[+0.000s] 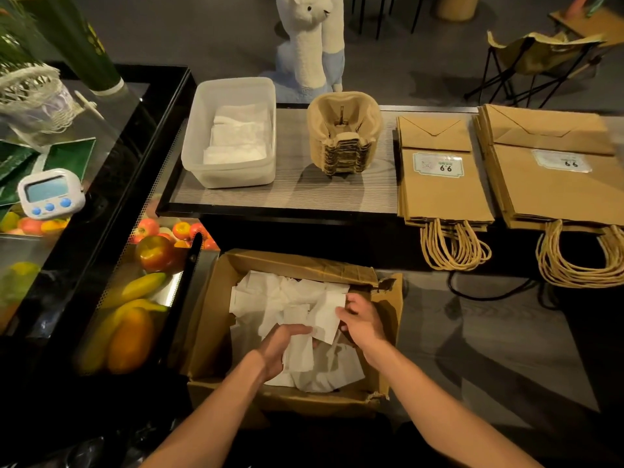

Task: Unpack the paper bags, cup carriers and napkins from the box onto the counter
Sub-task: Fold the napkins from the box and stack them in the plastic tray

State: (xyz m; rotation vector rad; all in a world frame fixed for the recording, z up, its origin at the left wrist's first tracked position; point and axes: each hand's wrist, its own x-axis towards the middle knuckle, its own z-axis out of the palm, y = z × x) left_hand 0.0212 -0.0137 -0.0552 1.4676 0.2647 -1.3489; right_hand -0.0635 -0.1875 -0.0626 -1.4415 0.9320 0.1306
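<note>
Cardboard, torn at its corners: the box (216, 315) sits low in front of the counter (297, 194), with loose white napkins (270, 298) heaped inside. The left hand (280, 349) curls its fingers round a folded sheet, and the right hand (361, 319) pinches another's edge. On the counter stand a plastic tub (229, 173) of more napkins, stacked cup carriers (342, 133) and two piles of paper bags (439, 194).

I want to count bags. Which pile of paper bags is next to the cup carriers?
The left pile, right beside the stacked cup carriers; the other pile lies farther right.
</note>
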